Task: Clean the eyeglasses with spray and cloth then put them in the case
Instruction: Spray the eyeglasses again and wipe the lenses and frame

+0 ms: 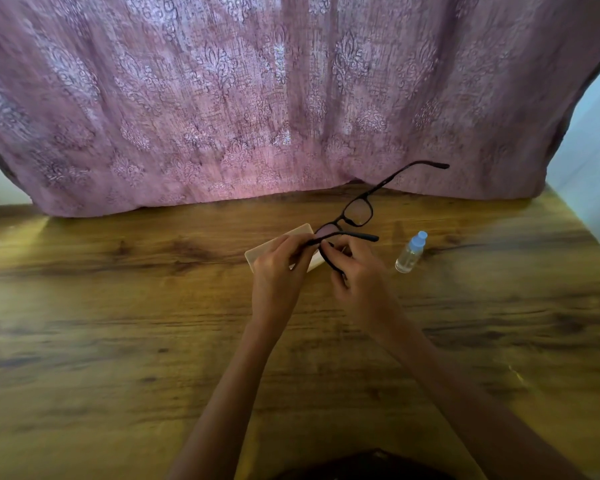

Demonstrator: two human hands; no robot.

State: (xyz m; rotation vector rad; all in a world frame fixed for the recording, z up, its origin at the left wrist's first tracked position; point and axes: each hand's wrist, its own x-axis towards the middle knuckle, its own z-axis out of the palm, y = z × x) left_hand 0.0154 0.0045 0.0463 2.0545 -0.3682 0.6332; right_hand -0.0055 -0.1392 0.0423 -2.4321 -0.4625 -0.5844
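Left hand (278, 268) and right hand (355, 275), side by side, pinch the glasses (358, 211) over the case (267, 249), frame slanting away rightward; bottle (410, 253) nearer the right hand.

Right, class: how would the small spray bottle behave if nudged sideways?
The spray bottle is narrow and standing upright, so it probably tips easily. Its round body would likely roll on the smooth wooden table. Small and clear, it is probably light.
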